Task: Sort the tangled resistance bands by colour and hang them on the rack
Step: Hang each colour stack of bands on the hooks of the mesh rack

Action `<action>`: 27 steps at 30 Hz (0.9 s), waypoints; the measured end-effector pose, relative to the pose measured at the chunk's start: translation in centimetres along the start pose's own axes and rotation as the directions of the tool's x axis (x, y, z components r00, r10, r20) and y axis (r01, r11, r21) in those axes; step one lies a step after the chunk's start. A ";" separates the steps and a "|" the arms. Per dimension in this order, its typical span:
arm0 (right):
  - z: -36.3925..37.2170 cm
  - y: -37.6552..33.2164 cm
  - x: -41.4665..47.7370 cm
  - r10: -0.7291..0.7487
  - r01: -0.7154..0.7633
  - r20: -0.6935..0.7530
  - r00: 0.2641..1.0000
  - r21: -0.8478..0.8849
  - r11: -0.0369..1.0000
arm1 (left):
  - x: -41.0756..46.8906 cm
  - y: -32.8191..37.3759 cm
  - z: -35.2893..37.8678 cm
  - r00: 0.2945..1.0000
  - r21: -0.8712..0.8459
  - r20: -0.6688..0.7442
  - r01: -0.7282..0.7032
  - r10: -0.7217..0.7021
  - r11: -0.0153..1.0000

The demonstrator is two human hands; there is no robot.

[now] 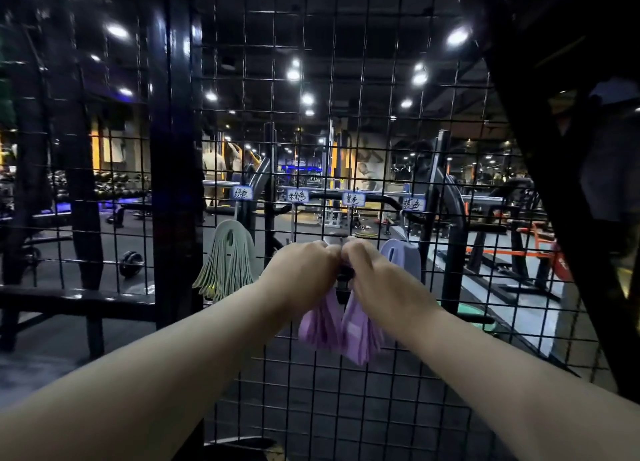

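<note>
Head view: purple bands droop in two limp lilac halves against the rack. I judge them light, soft and stretchy, best held at the top loop. Both grips are clenched there, left hand beside right hand; green bands hang just left.

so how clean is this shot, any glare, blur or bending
Head view: dim overall, with the ceiling lights blown out into white blobs; head view: the wide lens bows the mesh rack wires towards the edges; head view: the purple bands gripped by the left hand and right hand look smeared, while the green bands are sharper.
</note>
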State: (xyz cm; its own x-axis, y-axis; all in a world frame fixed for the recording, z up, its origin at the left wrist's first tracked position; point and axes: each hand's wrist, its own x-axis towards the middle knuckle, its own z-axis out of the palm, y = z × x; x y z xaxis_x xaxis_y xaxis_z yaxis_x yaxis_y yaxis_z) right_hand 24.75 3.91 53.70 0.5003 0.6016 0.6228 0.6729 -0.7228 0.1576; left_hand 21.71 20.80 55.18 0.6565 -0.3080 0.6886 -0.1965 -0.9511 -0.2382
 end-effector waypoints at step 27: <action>-0.6 0.9 6.7 0.249 -0.242 0.028 0.968 -0.144 0.959 | 8.6 -4.3 3.5 0.985 0.068 0.133 0.103 -0.111 0.992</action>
State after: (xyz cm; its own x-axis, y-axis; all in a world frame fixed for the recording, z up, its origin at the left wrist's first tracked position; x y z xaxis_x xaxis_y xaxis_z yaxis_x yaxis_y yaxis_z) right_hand 28.39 7.13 58.46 0.6669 0.4123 0.6207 0.4460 -0.8882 0.1107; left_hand 30.78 22.30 59.72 0.7653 -0.1951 0.6133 -0.0781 -0.9741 -0.2124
